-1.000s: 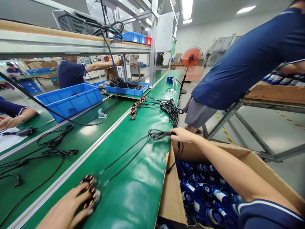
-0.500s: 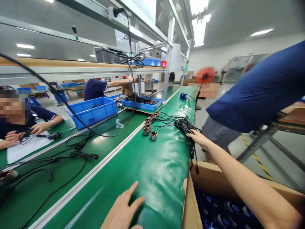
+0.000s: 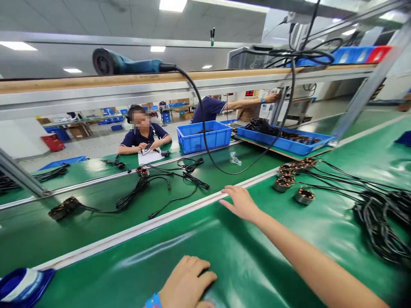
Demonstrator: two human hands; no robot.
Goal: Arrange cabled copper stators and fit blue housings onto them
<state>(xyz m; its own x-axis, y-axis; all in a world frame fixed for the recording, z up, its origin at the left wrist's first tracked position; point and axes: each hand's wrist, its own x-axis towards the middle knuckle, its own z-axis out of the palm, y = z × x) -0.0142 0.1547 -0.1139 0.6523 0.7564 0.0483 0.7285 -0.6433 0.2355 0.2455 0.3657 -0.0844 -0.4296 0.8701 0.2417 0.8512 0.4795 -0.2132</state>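
Note:
My right hand (image 3: pixel 240 203) reaches over the green mat (image 3: pixel 199 239) near the white rail (image 3: pixel 180 212), fingers apart and holding nothing. Low in the view, my left hand (image 3: pixel 188 280), with a blue band at the wrist, hovers over or rests on the mat; its fingers are loosely bent, thumb apart, and it is empty. To the right of my right hand sit several copper-wound stators (image 3: pixel 304 196). Their black leads run right to a bundle of black cables (image 3: pixel 382 226). A blue and white round part (image 3: pixel 24 284) lies at the lower left, cut off by the frame.
Beyond the rail lie more stators (image 3: pixel 64 208) and loose black cables (image 3: pixel 138 192). Blue bins (image 3: pixel 205 139) stand farther back. A black cord (image 3: pixel 208 149) loops down from the shelf, where a teal angle grinder (image 3: pixel 135 64) lies. A person (image 3: pixel 146 132) works across the table.
The view has swung left. My right hand has left the cable bundle and come across the mat to the rail. My left hand's fingers have drawn in somewhat.

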